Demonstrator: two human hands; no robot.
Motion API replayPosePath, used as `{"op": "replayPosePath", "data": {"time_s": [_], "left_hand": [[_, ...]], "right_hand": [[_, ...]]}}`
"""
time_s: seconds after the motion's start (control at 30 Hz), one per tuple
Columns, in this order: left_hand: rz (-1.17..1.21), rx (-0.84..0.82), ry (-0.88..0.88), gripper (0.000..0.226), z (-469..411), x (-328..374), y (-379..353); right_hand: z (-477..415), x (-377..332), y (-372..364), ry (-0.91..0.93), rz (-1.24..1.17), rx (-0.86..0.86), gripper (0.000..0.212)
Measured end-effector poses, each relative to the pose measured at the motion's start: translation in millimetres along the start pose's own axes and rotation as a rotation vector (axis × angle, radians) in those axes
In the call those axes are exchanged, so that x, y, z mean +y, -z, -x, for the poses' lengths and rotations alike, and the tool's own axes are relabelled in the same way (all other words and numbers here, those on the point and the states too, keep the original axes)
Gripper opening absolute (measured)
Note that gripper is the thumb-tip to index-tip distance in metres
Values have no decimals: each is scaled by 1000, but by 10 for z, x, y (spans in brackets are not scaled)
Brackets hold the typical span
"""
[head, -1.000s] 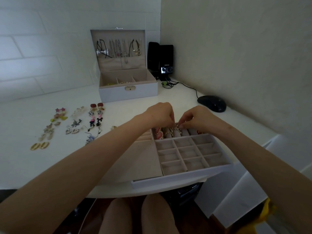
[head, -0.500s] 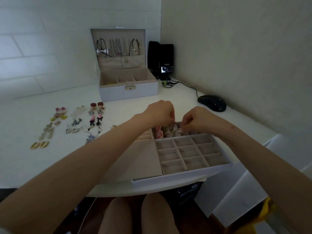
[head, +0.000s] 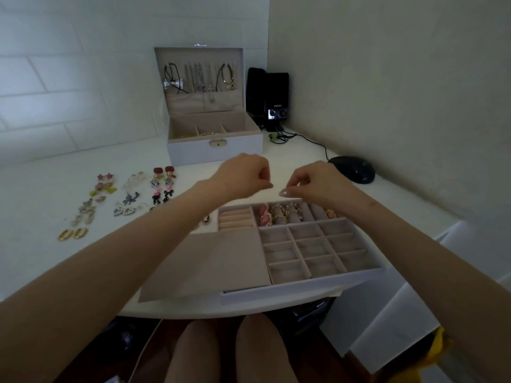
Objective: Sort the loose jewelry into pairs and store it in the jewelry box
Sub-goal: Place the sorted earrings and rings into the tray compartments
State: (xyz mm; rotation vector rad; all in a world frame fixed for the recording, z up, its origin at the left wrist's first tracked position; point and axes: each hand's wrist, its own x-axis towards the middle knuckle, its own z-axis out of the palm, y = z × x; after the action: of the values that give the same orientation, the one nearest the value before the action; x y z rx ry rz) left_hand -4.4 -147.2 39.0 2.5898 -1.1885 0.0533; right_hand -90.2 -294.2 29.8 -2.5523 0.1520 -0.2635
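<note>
While both hands hover over the tray (head: 304, 284), we judge the step in hand to be seating a small piece in its far row. Nearest us, the tray's square compartments (head: 307, 244) hold nothing; behind them the ring rolls (head: 282, 215) carry several rings. To do this well we should come straight down, keep a pair together in one slot, and avoid snagging the rings seated there. Just above the tray's far edge, the left hand (head: 243, 175) and right hand (head: 315, 181) are curled, thumb against forefinger, tips nearly meeting. Whether anything is pinched there is too small to tell. Left of the tray, paired earrings (head: 127, 200) lie on the desk (head: 41, 244); beyond the tray stands the open jewelry box (head: 215, 150).
</note>
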Motion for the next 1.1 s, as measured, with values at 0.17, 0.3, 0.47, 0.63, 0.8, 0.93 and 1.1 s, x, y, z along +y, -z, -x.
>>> {"op": "replayPosePath", "data": {"time_s": [0.17, 0.3, 0.47, 0.63, 0.8, 0.93, 1.1], "left_hand": [[-136, -92, 195, 15, 176, -536, 357], [-177, -222, 301, 19, 341, -791, 405], [-213, -284, 355, 36, 412, -939, 230], [-220, -280, 348, 34, 413, -991, 89], [-239, -253, 323, 35, 397, -927, 57], [-284, -237, 305, 37, 362, -885, 38], [-103, -117, 270, 33, 365, -799, 93]], "right_hand": [[-214, -372, -275, 116, -58, -31, 13], [-418, -660, -573, 180, -59, -130, 17], [-642, -870, -823, 210, 97, -254, 29], [-728, -893, -999, 208, 170, -263, 19], [-732, -880, -1039, 204, 183, -247, 24], [-724, -863, -1070, 264, 227, -193, 16], [-677, -836, -830, 271, 130, -135, 8]]}}
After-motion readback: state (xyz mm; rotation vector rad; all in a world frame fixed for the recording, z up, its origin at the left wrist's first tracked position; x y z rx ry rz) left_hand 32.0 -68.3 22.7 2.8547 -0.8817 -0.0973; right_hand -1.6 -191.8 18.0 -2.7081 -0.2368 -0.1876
